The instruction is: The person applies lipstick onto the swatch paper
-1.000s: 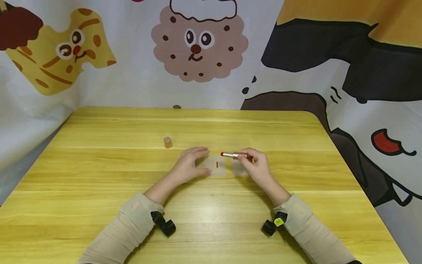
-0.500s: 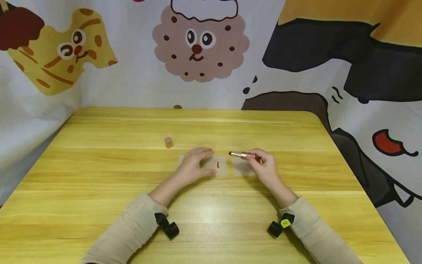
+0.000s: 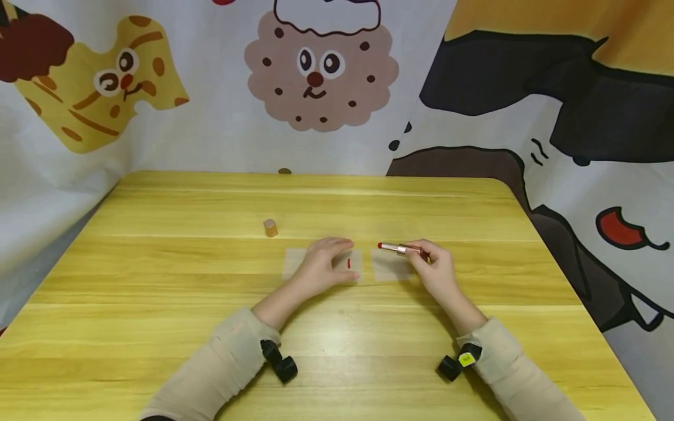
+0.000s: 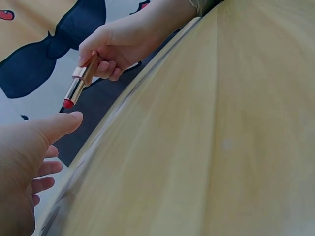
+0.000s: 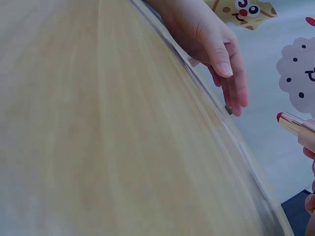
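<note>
A pale curtain printed with large cartoon figures hangs behind a yellow wood-grain table.

Two forearms in beige sleeves come in from the near side, angled toward each other. The left hand arches over a sheet, its thumb and fingers spread well apart with nothing in their grasp; whether the fingertips touch down is unclear. The right hand, roughly level with it, pinches a lipstick between thumb and curled fingers.

The left sheet shows on both sides of the left hand, which hides whether it is one piece or two. The right sheet runs partly under the right hand. Both look thin, light and easily shifted; an edge or corner seems the place to steady them.

The lipstick appears raised above the right sheet, nearly level, pointing toward the left hand. It is probably light, its case stiff, smooth and a little slippery, and that is the part to hold. The red tip is likely soft, apt to smear or break if pressed hard.

Its small cap stands on the table beyond the left hand. Smallest is a short red mark on paper, between the left thumb and fingers.
</note>
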`<state>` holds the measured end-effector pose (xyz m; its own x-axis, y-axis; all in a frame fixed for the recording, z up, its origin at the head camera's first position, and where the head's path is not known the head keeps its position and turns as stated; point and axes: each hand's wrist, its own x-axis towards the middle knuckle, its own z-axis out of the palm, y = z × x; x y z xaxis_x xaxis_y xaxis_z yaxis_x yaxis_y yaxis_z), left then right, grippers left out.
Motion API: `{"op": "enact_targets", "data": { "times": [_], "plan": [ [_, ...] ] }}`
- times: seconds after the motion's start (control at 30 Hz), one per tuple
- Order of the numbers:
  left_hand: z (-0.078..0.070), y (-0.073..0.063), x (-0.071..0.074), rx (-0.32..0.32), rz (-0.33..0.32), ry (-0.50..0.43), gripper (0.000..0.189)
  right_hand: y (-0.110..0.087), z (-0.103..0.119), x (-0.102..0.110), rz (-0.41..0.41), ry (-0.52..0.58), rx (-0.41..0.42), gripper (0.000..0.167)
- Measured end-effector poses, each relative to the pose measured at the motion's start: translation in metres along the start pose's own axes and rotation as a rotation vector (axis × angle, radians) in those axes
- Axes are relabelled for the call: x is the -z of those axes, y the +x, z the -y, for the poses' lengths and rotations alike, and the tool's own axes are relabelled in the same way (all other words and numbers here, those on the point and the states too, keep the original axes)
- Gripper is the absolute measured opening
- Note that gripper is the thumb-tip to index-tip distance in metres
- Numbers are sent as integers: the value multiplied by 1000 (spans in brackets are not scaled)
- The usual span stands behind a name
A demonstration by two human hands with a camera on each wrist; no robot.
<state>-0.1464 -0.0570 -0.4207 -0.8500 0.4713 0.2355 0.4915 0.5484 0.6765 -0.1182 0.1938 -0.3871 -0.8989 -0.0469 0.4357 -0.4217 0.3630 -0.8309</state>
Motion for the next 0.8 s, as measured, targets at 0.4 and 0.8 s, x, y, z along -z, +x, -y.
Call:
{"op": "enact_targets", "data": {
  "times": [0.4,0.8],
  "plan": [
    [-12,10,-15,-26,21,23,68,-5,-3,10,-5,-17,-53,9],
    [-19,18,-26,-25,51,76,70,-6,-4,12,-9,-16,-66,9]
  ]
}}
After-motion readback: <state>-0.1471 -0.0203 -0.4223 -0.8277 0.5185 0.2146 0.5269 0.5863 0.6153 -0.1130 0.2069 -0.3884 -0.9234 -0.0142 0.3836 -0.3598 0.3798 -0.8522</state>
